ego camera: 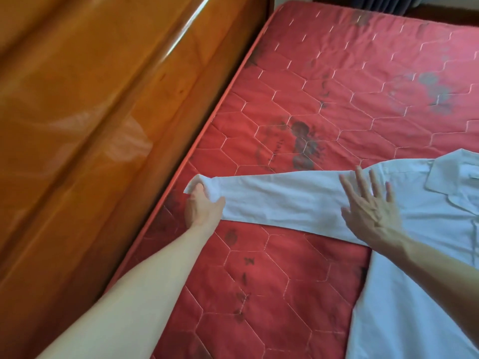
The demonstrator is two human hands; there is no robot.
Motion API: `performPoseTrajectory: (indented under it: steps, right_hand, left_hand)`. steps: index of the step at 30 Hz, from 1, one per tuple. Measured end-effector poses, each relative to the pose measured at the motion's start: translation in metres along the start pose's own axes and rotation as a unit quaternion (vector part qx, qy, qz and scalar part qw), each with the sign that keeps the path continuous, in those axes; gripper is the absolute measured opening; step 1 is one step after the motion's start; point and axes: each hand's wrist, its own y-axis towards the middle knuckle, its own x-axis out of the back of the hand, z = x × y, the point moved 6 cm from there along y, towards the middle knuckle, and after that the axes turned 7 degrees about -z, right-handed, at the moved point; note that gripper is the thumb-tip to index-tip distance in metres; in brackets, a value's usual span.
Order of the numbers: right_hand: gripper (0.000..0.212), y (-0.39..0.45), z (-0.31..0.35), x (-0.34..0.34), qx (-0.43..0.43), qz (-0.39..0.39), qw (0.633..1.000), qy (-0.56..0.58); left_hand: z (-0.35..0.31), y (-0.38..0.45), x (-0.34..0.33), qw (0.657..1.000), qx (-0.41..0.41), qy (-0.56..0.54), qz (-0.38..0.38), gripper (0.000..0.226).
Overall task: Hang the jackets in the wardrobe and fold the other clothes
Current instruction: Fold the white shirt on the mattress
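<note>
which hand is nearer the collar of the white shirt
Right. The right hand lies flat with spread fingers on the white long-sleeved shirt at the shoulder, just beside its collar. The left hand grips the cuff at the sleeve's far end.

Both forearms bare right down to the frame edge, no sleeves, cuffs, watch or bands showing on either. Left hand (203,207) has no rings or gloves that I can see, w/ a slim wrist & a smooth forearm. Right hand (370,206) also bare, no rings, fingers long & thin, knuckles & tendons standing out across the back, veins visible along the wrist; nails look short & unpainted, tho too small to be sure.
</note>
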Motion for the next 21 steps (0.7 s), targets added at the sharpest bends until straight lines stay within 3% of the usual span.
performPoseTrajectory:
  steps: [2, 4, 7, 9, 10, 11, 13, 17, 19, 21]
  right_hand:
    - [0.067, -0.017, 0.03, 0.007, 0.024, -0.012, 0.992, 0.12]
    - [0.062, -0.035, 0.048, 0.013, -0.042, 0.059, 0.941, 0.332]
    - [0.075, -0.059, 0.069, 0.034, -0.139, 0.18, 0.763, 0.605]
    - [0.08, -0.071, 0.067, 0.047, -0.167, 0.207, 0.678, 0.686]
    - [0.072, -0.076, 0.061, 0.052, -0.18, 0.201, 0.646, 0.714]
    - [0.055, -0.077, 0.053, 0.055, -0.186, 0.191, 0.634, 0.726]
    - [0.033, -0.08, 0.03, 0.062, -0.183, 0.136, 0.648, 0.727]
    - [0.034, -0.094, -0.041, 0.067, -0.246, 0.027, 0.662, 0.707]
    - [0.036, -0.097, -0.074, 0.06, -0.281, 0.037, 0.663, 0.693]
    - [0.055, -0.097, -0.101, 0.052, -0.294, 0.062, 0.681, 0.668]
  left_hand:
    - [-0.021, -0.021, -0.013, 0.998, -0.061, 0.014, 0.013, 0.025]
    - [-0.048, -0.047, -0.031, 0.993, -0.109, 0.028, 0.022, 0.034]
    - [-0.081, -0.095, -0.057, 0.988, -0.143, 0.043, 0.039, 0.015]
    - [-0.098, -0.13, -0.079, 0.982, -0.171, 0.062, 0.055, 0.01]
    - [-0.107, -0.148, -0.091, 0.978, -0.191, 0.06, 0.064, 0.014]
    - [-0.117, -0.167, -0.101, 0.974, -0.209, 0.055, 0.066, 0.021]
    - [-0.141, -0.203, -0.115, 0.968, -0.243, 0.047, 0.047, 0.033]
    - [-0.178, -0.273, -0.143, 0.961, -0.269, 0.009, 0.069, 0.04]
    - [-0.188, -0.299, -0.163, 0.955, -0.281, 0.008, 0.097, 0.042]
    - [-0.193, -0.322, -0.184, 0.945, -0.295, 0.017, 0.137, 0.037]
